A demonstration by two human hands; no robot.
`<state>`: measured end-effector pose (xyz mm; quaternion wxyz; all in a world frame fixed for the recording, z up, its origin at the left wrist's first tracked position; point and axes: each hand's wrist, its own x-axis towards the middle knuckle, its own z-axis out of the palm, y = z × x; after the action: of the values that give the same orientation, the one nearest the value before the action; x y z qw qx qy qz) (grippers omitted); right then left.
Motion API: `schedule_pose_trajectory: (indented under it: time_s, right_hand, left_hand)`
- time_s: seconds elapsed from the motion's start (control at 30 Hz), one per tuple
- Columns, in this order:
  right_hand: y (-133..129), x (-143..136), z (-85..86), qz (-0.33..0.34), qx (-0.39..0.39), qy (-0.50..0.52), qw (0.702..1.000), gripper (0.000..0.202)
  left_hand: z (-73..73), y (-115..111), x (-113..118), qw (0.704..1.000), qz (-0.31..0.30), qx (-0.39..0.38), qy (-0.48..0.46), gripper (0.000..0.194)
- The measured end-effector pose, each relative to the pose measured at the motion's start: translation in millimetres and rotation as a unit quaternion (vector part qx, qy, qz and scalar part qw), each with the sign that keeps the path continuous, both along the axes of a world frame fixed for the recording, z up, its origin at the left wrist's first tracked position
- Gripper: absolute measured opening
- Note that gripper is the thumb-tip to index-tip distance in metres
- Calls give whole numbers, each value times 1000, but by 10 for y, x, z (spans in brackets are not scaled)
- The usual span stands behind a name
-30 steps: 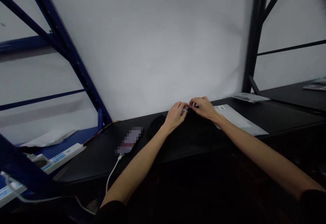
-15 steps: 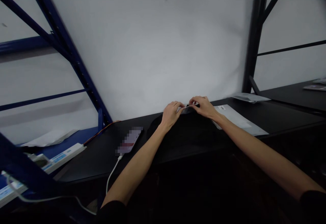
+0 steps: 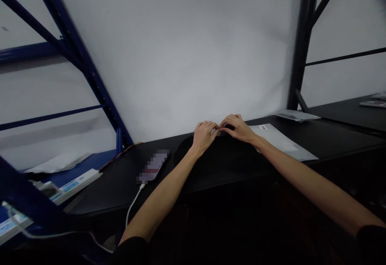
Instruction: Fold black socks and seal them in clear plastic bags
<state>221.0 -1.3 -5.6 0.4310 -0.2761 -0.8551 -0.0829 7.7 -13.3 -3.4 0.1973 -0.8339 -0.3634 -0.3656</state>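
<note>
A black cloth item (image 3: 221, 158) lies on the black shelf (image 3: 114, 188) close to the wall. At its far edge my left hand (image 3: 205, 135) pinches with thumb and fingers together. My right hand (image 3: 237, 128) is closed beside it, thumb and fingertips pinched, and the fingertips of both hands meet or nearly meet. A small greyish piece shows just below the fingertips; what exactly each hand grips is too small to make out. Right of my right hand, partly behind the forearm, lies a flat pale plastic bag (image 3: 279, 140) with a small label.
A phone (image 3: 155, 165) with a white cable lies left of my left forearm. A white power strip (image 3: 75, 184) is further left on a blue shelf. Another clear bag (image 3: 295, 115) lies at the back right. Blue and black rack posts frame the wall.
My right hand has moved slightly left, so the fingertips of the two hands have come together. The greyish piece between them shows less now.
</note>
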Motion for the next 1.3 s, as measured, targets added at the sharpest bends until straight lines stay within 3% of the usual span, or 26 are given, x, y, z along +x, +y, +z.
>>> schedule_pose_trajectory:
  time_s: [0.17, 0.5, 0.73, 0.9, 1.03, 1.3]
  right_hand:
    - [16, -32, -10, -40, 33, -19, 998, 13]
    - [50, 15, -16, -49, 24, -34, 998, 11]
    - [150, 101, -28, -94, 25, -10, 995, 10]
    - [250, 170, -85, -120, -20, -7, 993, 18]
    - [305, 188, -114, -77, -92, 16, 993, 13]
    - [411, 192, -190, -65, -150, 62, 985, 5]
  left_hand:
    - [30, 2, 16, 1000, 3, 14, 25, 9]
    - [52, -28, -42, 1000, -4, 3, -1, 8]
    - [87, -54, -11, 996, 11, 8, -84, 8]
    - [107, 11, -69, 981, 15, 7, -196, 7]
    - [95, 93, -117, 964, 24, -4, -263, 8]
    - [52, 126, -82, 960, 38, -12, -277, 7]
